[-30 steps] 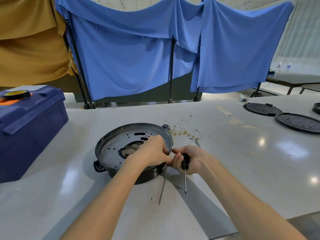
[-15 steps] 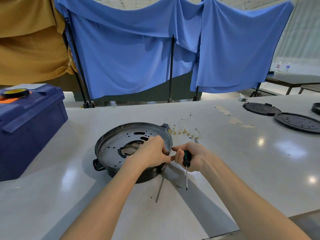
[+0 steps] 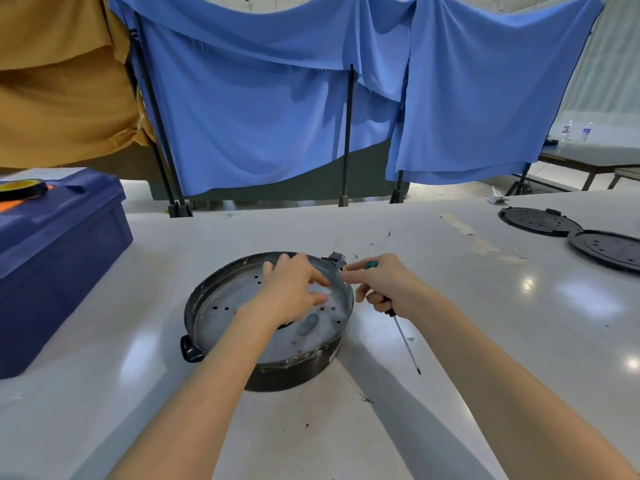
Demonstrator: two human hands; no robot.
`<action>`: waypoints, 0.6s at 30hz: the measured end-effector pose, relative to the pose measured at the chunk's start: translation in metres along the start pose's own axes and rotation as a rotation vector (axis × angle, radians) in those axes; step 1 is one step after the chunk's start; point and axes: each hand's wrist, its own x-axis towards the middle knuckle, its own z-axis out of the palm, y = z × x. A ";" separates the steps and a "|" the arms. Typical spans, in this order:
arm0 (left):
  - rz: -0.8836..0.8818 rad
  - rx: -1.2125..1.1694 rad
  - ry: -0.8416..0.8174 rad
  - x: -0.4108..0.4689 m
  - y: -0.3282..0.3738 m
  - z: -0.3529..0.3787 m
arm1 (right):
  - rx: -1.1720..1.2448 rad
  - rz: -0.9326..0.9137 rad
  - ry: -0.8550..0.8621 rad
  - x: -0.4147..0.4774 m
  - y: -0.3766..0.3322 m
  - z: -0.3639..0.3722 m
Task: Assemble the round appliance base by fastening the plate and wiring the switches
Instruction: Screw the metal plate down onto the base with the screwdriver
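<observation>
I see my left hand point(image 3: 291, 292) lying palm down on the perforated metal plate point(image 3: 225, 301), fingers spread and fairly straight, holding nothing. The forearm reaches in from below, crossing the near rim of the round base point(image 3: 294, 374).

My right hand point(image 3: 384, 285) sits just right of the left, at the base's far right rim. Its lower fingers curl around the handle of a screwdriver point(image 3: 402, 333). The index finger stretches leftward toward the rim, nearly meeting the left fingertips. I cannot tell whether it touches the rim. The teal handle end pokes up above the knuckles, and the thin shaft slants down toward me, its tip above the worktop point(image 3: 138, 344).

The plate sits inside the black base, directly under the left hand. A small black wired part point(image 3: 335, 259) sticks up just beyond both hands. Well left of the left hand stands a blue box point(image 3: 59, 261); well right of the right hand lie two black discs point(image 3: 540, 221).
</observation>
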 end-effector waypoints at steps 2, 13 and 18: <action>0.040 0.104 -0.019 0.006 -0.006 0.008 | -0.134 -0.088 -0.005 0.007 0.001 0.005; 0.165 0.039 -0.134 0.021 -0.026 0.022 | -0.478 -0.177 -0.143 0.015 -0.009 -0.006; 0.211 0.041 -0.198 0.016 -0.014 0.019 | -0.541 -0.101 -0.253 0.007 -0.012 -0.017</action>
